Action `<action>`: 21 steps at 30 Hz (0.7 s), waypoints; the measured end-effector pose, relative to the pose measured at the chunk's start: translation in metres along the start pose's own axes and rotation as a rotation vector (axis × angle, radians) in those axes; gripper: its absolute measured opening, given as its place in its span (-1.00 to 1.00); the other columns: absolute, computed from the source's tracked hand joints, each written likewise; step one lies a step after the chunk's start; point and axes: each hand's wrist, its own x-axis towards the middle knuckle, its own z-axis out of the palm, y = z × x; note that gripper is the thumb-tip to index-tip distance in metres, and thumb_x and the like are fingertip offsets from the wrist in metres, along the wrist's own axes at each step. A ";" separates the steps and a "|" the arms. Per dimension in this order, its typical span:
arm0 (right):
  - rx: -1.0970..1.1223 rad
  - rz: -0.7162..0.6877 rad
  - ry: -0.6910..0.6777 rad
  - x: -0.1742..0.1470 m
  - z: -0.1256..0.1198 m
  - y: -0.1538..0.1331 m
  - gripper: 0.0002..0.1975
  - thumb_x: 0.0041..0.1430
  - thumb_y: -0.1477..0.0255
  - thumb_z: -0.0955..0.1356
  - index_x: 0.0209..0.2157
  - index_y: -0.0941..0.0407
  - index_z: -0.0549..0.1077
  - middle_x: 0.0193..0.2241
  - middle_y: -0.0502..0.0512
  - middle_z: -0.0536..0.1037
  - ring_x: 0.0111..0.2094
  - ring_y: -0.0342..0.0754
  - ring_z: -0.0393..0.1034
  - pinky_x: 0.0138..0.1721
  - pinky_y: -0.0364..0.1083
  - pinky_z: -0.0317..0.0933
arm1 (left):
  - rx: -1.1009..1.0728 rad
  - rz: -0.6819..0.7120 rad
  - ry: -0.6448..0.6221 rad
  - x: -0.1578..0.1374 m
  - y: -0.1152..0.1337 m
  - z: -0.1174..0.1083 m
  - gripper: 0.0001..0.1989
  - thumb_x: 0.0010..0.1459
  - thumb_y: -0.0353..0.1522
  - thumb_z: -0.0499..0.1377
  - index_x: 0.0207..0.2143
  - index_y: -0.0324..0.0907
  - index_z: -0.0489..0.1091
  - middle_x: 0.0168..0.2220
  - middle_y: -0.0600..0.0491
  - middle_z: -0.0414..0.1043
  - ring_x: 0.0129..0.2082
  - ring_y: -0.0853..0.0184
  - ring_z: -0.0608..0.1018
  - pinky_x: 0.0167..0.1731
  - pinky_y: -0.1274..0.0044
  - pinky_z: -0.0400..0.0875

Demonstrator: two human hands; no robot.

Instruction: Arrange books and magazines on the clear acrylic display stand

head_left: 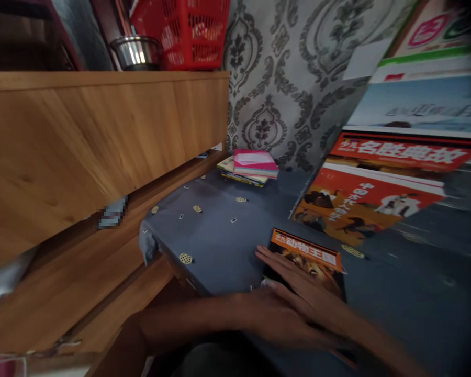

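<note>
A book [317, 267] with an orange title band and an animal picture lies on the dark grey tablecloth in front of me. Across its cover rests my right hand [298, 288], its fingers stretched out flat toward the book's left edge. My left hand [278, 317] reaches over the book's near part from the left, crossing close to the right wrist. Its fingers point right and look extended, though blur and the right forearm partly hide them. Neither hand visibly grips anything. The book's lower part is covered by my hands and arms.
Several overlapping books, including a red one [380, 196], slope up at the right. A small book pile topped by a pink cover [255, 161] sits by the patterned wall. Left of the table [215, 230] stands a wooden cabinet [102, 136] bearing a metal pot [136, 51] and red basket [198, 34].
</note>
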 end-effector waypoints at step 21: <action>-0.222 0.056 0.123 0.043 0.011 0.106 -0.21 0.31 -0.11 0.09 0.30 0.15 0.29 0.29 0.32 0.32 0.31 0.26 0.20 0.29 0.30 0.17 | 0.159 0.017 -0.075 0.000 -0.006 -0.014 -0.41 0.34 -0.30 -0.25 0.33 0.19 0.21 0.34 0.36 0.19 0.37 0.48 0.19 0.24 0.39 0.28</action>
